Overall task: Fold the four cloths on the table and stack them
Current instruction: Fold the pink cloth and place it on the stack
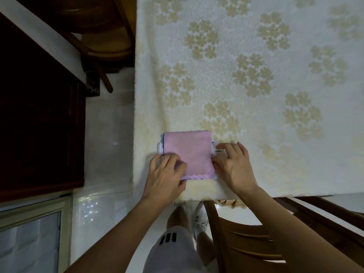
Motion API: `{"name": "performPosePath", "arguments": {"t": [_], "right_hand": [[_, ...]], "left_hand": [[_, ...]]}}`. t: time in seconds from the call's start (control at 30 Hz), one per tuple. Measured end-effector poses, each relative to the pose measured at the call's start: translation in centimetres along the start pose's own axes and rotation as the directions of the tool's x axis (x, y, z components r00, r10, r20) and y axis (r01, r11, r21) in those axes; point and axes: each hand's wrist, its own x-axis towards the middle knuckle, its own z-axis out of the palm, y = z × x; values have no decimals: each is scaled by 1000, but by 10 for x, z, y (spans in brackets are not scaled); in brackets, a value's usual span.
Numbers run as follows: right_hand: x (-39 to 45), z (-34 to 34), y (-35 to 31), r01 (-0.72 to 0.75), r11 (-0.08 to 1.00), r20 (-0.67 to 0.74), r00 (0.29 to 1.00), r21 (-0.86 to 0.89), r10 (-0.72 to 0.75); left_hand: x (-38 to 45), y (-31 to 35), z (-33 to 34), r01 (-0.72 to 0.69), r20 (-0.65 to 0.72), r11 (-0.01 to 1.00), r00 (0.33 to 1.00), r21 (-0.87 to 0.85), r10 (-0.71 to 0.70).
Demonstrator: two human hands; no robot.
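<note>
A: What's at the left?

B: The left hand (165, 171) rests on the near-left corner of the folded pink cloth (189, 153), fingers curled at the stack's edge, perhaps pinching it.

A: Where is the stack (161, 143)?

B: Close to the counter's (275, 154) near edge, by its left corner. Blue and white layers peek out beneath the pink.

A: And at the right?

B: The right hand (234, 164) touches the stack's right edge, fingers loosely spread.
</note>
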Motion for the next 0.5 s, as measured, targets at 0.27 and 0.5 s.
{"name": "performPosePath", "arguments": {"t": [0.27,0.5], "right_hand": [[0,-10,-11,49,999,-98,994,-14,-50],[-23,15,-32,281,953,161,952,-110,-262]], "left_hand": [[-3,1,0,-30,-45,1000,999,1,30],[-9,2,13,-94,-80,995,992,35,97]]}}
